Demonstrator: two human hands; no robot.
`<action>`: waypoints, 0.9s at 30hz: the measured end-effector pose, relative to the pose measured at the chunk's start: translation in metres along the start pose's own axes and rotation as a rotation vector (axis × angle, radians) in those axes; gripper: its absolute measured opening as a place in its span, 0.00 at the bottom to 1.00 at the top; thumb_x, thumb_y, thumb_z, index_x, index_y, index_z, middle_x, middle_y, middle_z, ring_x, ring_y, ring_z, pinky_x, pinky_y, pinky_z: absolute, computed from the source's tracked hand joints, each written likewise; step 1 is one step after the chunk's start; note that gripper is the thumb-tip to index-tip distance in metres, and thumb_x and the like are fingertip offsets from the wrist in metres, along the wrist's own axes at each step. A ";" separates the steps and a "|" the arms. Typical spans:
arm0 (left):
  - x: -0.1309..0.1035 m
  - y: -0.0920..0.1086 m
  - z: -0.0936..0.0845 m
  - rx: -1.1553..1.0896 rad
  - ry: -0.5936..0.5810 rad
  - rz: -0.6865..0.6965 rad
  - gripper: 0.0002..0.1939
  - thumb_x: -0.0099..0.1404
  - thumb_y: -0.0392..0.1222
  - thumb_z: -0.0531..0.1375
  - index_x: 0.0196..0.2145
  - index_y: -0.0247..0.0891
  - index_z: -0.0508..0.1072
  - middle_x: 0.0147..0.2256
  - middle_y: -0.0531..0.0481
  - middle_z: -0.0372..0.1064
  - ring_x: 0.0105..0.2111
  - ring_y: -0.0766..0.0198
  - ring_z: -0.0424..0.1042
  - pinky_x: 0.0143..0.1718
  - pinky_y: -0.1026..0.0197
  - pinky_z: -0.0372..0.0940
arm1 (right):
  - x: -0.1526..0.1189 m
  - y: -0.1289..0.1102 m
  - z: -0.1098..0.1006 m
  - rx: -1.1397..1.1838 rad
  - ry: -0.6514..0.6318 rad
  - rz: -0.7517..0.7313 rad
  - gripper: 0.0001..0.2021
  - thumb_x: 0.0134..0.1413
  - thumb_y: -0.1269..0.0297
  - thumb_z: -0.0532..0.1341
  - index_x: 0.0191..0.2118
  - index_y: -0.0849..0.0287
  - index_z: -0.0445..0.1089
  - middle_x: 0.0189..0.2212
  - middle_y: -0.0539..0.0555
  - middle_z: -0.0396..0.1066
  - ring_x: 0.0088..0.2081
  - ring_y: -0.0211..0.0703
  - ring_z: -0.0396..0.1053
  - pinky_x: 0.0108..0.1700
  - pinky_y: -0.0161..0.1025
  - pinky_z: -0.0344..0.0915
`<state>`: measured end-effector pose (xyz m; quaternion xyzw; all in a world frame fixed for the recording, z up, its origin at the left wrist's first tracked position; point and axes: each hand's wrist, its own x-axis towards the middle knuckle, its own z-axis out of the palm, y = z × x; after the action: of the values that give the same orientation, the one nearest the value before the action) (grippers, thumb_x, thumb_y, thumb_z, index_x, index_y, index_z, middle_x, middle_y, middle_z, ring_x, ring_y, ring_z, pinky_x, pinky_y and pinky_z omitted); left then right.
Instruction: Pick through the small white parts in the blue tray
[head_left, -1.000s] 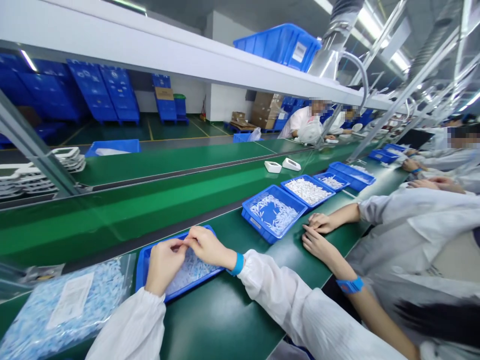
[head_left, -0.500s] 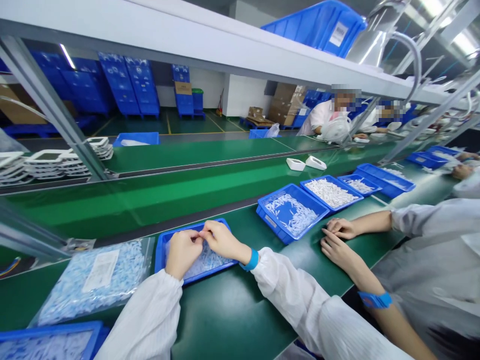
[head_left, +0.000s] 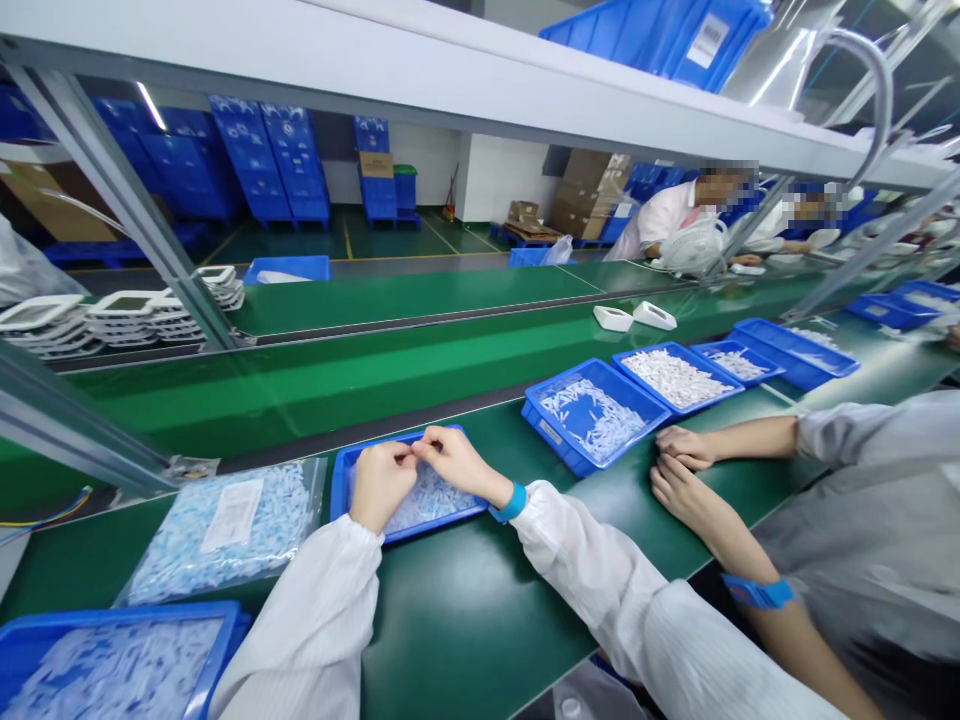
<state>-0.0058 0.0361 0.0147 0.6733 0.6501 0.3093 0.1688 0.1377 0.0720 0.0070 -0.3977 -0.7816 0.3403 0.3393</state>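
My left hand (head_left: pixel 382 482) and my right hand (head_left: pixel 459 462) meet fingertip to fingertip above a blue tray (head_left: pixel 435 531) of small pale pieces. Both are pinched closed, and whatever lies between the fingers is too small to make out. A blue band circles my right wrist. Left of the tray lies a clear bag (head_left: pixel 176 555) full of small light-blue pieces, with a white label on it. Another blue tray (head_left: pixel 214 660) with pale pieces stands at the lower left.
Right of my hands, blue trays (head_left: pixel 559 440) hold white pieces. A co-worker's hands (head_left: pixel 686 470) rest on the green table beside them. Two white housings (head_left: pixel 613 319) lie beyond, on the green belt. White frames (head_left: pixel 45 325) are stacked at the left, behind a metal post.
The whole view has shifted, so the trays and bag appear farther right and slightly higher. My hands keep their pinched pose over the tray. The co-worker's hands have drawn closer together.
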 end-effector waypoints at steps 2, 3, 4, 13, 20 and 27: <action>0.001 -0.001 0.000 -0.040 0.048 -0.003 0.11 0.60 0.42 0.55 0.27 0.39 0.77 0.29 0.49 0.76 0.29 0.64 0.71 0.32 0.63 0.59 | 0.000 0.000 -0.001 0.028 0.026 0.002 0.14 0.59 0.60 0.54 0.25 0.61 0.61 0.19 0.45 0.57 0.23 0.33 0.53 0.25 0.31 0.47; 0.002 -0.001 0.001 -0.052 0.061 0.007 0.11 0.60 0.42 0.55 0.28 0.39 0.77 0.30 0.50 0.76 0.30 0.64 0.71 0.33 0.63 0.60 | 0.000 0.000 -0.001 0.040 0.030 0.000 0.15 0.59 0.59 0.53 0.25 0.61 0.61 0.19 0.45 0.56 0.23 0.33 0.53 0.25 0.31 0.47; 0.002 -0.002 0.001 -0.055 0.065 0.022 0.11 0.60 0.42 0.56 0.28 0.40 0.77 0.31 0.50 0.76 0.31 0.64 0.71 0.34 0.63 0.60 | 0.000 0.000 -0.001 0.049 0.033 -0.003 0.15 0.60 0.58 0.53 0.25 0.61 0.61 0.19 0.45 0.55 0.23 0.33 0.52 0.25 0.31 0.47; 0.002 -0.007 0.002 0.049 0.093 0.181 0.12 0.60 0.43 0.55 0.27 0.40 0.78 0.30 0.48 0.75 0.32 0.61 0.71 0.39 0.61 0.62 | 0.001 0.000 0.000 -0.036 0.056 -0.007 0.15 0.60 0.61 0.54 0.24 0.61 0.60 0.20 0.44 0.56 0.23 0.32 0.52 0.27 0.31 0.47; 0.000 -0.005 -0.002 0.127 0.032 0.135 0.15 0.61 0.44 0.53 0.23 0.41 0.77 0.26 0.47 0.75 0.30 0.59 0.71 0.34 0.61 0.60 | -0.003 -0.005 0.006 -0.204 0.104 -0.063 0.11 0.58 0.69 0.56 0.24 0.61 0.60 0.21 0.46 0.60 0.25 0.34 0.57 0.29 0.31 0.49; -0.001 -0.004 -0.002 0.154 0.009 0.122 0.16 0.59 0.40 0.52 0.21 0.39 0.76 0.26 0.47 0.75 0.29 0.60 0.71 0.30 0.62 0.57 | -0.005 -0.006 0.010 -0.369 0.074 -0.085 0.09 0.58 0.71 0.55 0.26 0.60 0.62 0.24 0.50 0.63 0.30 0.38 0.61 0.34 0.34 0.53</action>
<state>-0.0096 0.0351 0.0132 0.7211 0.6305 0.2712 0.0946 0.1294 0.0627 0.0053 -0.4322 -0.8338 0.1615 0.3031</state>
